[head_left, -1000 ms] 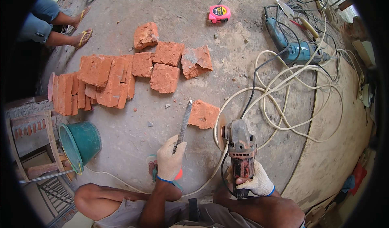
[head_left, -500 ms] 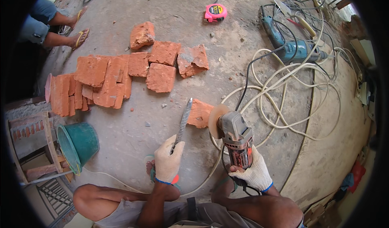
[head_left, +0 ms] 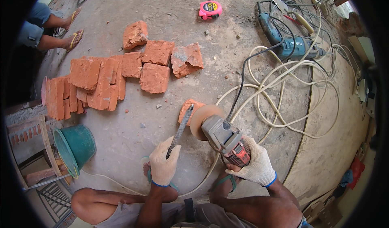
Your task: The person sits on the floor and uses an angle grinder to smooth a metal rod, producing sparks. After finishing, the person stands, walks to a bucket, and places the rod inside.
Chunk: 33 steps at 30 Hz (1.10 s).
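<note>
My left hand [head_left: 163, 161], in a cream knit glove, is closed around a grey metal rod [head_left: 182, 124] with a dark lower end. The rod slants up and away, its tip over a broken brick piece [head_left: 185, 108] on the floor. In my right hand [head_left: 258, 163], also gloved, is a black-and-red angle grinder [head_left: 227, 139], gripped by its body. Its brown round disc [head_left: 204, 121] stands just right of the rod, close to it; whether they touch I cannot tell. Whether the disc spins is not clear either.
Stacked and loose red bricks [head_left: 156, 78] lie ahead to the left, near a green bucket [head_left: 81, 147]. Coiled cream cables [head_left: 279, 122] and a teal power drill [head_left: 291, 47] are on the right. A pink tape measure [head_left: 210, 10] lies farther off. Another person's feet [head_left: 73, 39] are far left.
The grinder has moved left and tilted, bringing its disc close beside the rod. The rod leans slightly more to the right. The view has shifted a little.
</note>
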{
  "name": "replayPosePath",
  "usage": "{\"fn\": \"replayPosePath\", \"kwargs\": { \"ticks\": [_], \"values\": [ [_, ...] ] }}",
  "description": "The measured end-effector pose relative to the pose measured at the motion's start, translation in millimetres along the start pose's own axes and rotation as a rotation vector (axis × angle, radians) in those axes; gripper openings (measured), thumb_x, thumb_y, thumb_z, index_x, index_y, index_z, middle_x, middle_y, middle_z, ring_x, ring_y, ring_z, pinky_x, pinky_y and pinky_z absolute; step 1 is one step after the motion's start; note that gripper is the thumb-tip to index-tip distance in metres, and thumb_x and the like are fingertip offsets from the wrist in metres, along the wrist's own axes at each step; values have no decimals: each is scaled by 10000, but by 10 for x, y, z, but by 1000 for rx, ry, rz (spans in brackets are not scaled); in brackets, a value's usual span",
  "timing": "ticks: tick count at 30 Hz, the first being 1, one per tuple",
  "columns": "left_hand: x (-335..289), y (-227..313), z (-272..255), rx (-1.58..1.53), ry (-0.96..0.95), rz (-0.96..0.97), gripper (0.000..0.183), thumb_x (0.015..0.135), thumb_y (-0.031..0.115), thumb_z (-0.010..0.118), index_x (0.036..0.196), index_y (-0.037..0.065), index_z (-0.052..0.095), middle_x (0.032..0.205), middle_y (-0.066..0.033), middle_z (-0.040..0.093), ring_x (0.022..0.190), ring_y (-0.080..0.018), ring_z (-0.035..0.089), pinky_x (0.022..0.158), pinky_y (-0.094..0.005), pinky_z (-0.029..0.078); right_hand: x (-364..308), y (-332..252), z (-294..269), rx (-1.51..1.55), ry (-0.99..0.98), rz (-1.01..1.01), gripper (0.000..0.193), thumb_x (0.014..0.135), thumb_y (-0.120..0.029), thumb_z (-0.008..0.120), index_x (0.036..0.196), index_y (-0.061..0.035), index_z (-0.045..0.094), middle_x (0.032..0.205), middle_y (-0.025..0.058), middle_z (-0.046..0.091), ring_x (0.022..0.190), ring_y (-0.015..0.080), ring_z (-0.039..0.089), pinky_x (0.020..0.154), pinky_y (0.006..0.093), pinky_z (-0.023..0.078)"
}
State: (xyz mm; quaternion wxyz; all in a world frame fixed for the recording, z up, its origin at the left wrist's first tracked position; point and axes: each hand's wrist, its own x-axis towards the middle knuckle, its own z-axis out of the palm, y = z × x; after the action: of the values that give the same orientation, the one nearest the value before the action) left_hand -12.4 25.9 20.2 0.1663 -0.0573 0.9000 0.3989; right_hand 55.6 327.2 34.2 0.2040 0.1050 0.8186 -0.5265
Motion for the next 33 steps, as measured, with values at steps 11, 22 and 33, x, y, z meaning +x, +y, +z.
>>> {"fn": "replayPosePath", "kwargs": {
  "ticks": [11, 22, 33],
  "values": [
    [-6, -55, 19, 26, -12, 96, 300, 937, 45, 779, 1224, -44, 772, 1066, -188, 794, 951, -279, 771, 872, -376, 587, 71, 9, -8, -42, -56, -8, 1039, 709, -405, 1027, 1507, 22, 517, 1222, 230, 771, 1136, 378, 787, 994, 442, 608],
    [-15, -143, 26, -16, -46, 129, 310, 936, 36, 780, 1231, -56, 760, 1041, -195, 787, 911, -294, 764, 849, -383, 588, 93, -62, -52, 27, -62, 35, 984, 730, -365, 999, 1510, 19, 539, 1255, 227, 764, 1150, 361, 785, 996, 423, 613],
    [-8, -136, 20, -5, -32, 181, 297, 959, 27, 757, 1253, -18, 755, 1046, -199, 772, 939, -369, 747, 850, -435, 584, 95, -59, -60, 82, -54, 55, 992, 734, -355, 1005, 1518, 21, 529, 1259, 227, 768, 1174, 361, 780, 1010, 423, 607]
  ]
}}
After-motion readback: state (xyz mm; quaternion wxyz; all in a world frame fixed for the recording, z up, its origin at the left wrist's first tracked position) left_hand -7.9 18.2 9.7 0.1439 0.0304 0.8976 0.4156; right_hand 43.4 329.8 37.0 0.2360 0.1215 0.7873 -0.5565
